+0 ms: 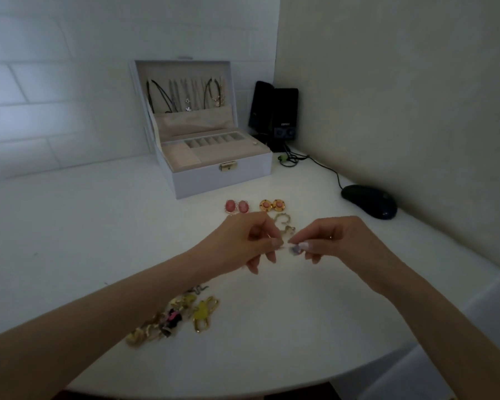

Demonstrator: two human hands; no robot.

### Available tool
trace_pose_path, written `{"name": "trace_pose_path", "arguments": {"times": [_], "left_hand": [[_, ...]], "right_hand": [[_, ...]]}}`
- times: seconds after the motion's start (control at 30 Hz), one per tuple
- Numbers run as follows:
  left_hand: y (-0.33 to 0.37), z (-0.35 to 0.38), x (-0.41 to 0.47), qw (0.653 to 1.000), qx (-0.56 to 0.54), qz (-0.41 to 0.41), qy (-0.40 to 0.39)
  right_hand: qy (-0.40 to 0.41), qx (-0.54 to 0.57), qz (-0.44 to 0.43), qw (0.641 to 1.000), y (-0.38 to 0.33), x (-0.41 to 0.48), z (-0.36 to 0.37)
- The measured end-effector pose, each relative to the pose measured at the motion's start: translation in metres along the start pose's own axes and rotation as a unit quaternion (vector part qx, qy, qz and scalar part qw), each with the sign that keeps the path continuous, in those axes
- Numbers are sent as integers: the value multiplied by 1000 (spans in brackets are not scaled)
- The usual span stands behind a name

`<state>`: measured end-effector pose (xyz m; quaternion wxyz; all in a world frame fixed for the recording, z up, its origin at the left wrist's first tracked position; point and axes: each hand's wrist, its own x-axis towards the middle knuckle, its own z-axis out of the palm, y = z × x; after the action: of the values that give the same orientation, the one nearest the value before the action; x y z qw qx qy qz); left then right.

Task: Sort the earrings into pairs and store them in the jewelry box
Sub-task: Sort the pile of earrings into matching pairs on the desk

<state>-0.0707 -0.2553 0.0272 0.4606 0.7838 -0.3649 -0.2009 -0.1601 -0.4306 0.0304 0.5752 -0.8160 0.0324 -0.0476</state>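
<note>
Small bluish earring [294,249] hung just above the tabletop [286,336], pinched from either side by the grip of left hand [243,241] and right hand [337,241], its length running across between them; jewelry box [223,179] stood open beyond, leftward

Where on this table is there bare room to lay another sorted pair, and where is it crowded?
Bare: table left of the jewelry box; strip between the gold round pair and the mouse; the near edge right of the unsorted pile. Crowded: before the box, around the pink pair, loose gold earrings, left hand and right hand pinching a small earring.
</note>
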Motion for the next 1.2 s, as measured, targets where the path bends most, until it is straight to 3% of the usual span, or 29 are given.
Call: {"name": "trace_pose_path", "arguments": {"times": [0.13, 0.4, 0.67, 0.83, 0.97, 1.1, 1.2], "left_hand": [[-7, -1, -1, 992, 83, -13, -96], [-8, 0, 0, 989, 75, -1, -129], [-14, -5, 3, 968, 217, 56, -110], [-13, -11, -2, 914, 390, 78, -84], [-9, -1, -4, 895, 422, 110, -90], [-7, 8, -5, 901, 415, 106, -66], [-5, 9, -8, 933, 352, 63, -40]], "right_hand": [[-37, -33, -3, 999, 5, 0, -1], [-38, -82, 26, 996, 12, 2, 1], [-35, -159, 17, 986, 14, 5, 1], [-50, -247, -1, 968, 12, 0, 2], [-37, -279, -23, 959, 12, 2, 14], [-24, -269, -19, 963, 13, 4, 22], [0, -206, 9, 979, 11, 3, 18]]}}
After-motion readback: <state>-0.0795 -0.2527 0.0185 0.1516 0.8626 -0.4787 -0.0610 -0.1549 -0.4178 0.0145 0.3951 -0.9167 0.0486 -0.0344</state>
